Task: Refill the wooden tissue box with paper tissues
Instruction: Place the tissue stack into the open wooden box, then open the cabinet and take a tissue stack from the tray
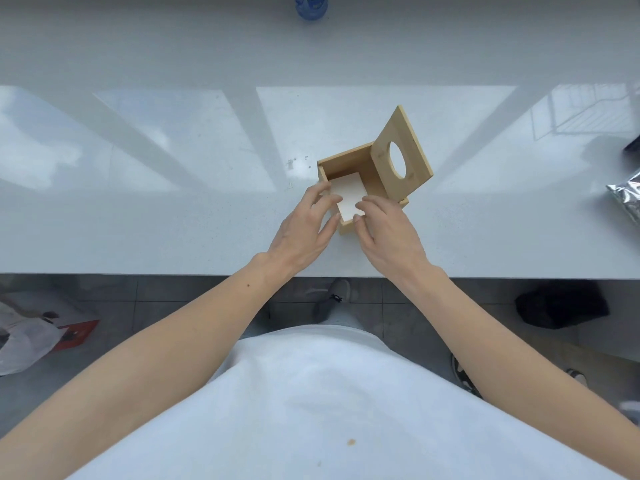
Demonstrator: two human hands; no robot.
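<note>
a square light-wood tissue box sits on the glossy white worktop, its round-holed lid tilted open. left hand and right hand reach in, fingers loosely spread, touching the white stack of paper tissues inside.

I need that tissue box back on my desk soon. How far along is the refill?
Done: the lid is swung open and stands upright. In hand: the left hand and right hand are settling a white stack of tissues inside the wooden box. Left: closing the lid, probably with a tissue through its hole.
</note>
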